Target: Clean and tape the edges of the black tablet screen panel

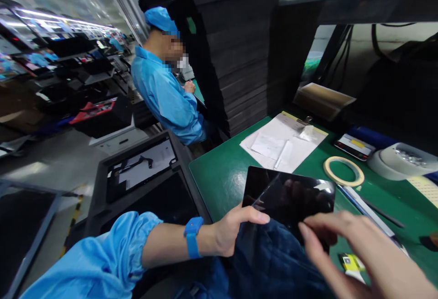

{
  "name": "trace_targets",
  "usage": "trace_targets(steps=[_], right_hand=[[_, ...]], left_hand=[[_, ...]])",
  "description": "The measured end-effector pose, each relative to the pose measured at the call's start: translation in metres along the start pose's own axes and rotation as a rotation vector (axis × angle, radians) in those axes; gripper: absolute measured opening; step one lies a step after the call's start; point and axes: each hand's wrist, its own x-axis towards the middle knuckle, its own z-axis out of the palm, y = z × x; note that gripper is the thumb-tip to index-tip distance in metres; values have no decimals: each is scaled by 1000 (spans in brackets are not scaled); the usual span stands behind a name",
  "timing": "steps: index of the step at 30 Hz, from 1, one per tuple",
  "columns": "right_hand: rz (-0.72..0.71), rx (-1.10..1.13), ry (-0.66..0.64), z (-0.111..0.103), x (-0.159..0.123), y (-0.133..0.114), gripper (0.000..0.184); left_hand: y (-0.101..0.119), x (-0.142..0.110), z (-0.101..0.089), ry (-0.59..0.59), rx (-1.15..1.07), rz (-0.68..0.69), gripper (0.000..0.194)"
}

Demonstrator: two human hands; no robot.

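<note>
A thin, glossy black tablet-like panel (287, 194) is tilted over the front edge of the green table. My left hand (236, 228) grips its left side, thumb on the front face and the other fingers hidden behind. A blue wrist strap (193, 237) circles my left wrist. My right hand (356, 244) is at the panel's lower right, thumb and index fingertips brought together over its surface. Anything between those fingertips is too small to make out, and I cannot tell if they touch the panel. Reflections and a thin diagonal line show on the glossy face.
On the green table (219, 175) are a clipboard with papers (263, 130), a pen (282, 154), a tape roll (343, 171) and a white container (407, 159). Black foam trays (239, 61) are stacked behind. An open foam tray (99, 185) lies left. A co-worker (164, 93) sits beyond.
</note>
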Motion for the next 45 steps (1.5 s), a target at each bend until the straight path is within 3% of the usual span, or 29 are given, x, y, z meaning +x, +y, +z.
trace_targets(steps=[5,17,26,30,35,39,45], right_hand=[[-31,-1,126,-5,19,14,6],[-126,-45,10,7,38,30,12],[-146,-103,34,7,38,32,20],[-182,-128,61,7,42,32,25],[-159,-86,33,4,39,26,16],[-198,-146,33,6,30,13,10],[-242,-271,-9,30,18,-9,26]], left_hand=[[-3,0,0,-16,30,-36,41],[-3,2,1,-1,64,-104,50],[-7,5,-8,-7,75,-163,30],[-8,4,-9,-23,67,-136,29],[-6,2,-5,-45,64,-107,48],[-3,1,2,-31,46,39,60],[-10,6,-2,9,-17,192,40]])
